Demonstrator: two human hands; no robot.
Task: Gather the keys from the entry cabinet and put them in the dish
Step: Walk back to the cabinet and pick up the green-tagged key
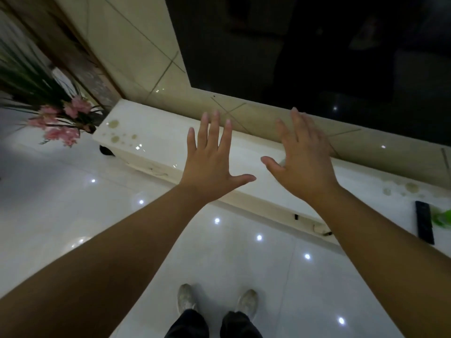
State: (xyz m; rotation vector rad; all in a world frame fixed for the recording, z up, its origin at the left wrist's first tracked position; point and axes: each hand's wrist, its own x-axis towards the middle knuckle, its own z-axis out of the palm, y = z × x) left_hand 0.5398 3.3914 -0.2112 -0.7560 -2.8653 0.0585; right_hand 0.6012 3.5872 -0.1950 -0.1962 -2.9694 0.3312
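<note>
Left hand (pixel 210 162): held flat over the entry cabinet (pixel 151 140), fingers spread, nothing grasped.
Right hand (pixel 302 162): likewise spread and released above the cabinet top.
Dish: possibly the pale rounded shape (pixel 282 162) glimpsed beside the right thumb, mostly hidden.
Keys: cannot be made out.
Remote (pixel 424 225): laid on the cabinet's right end.
</note>
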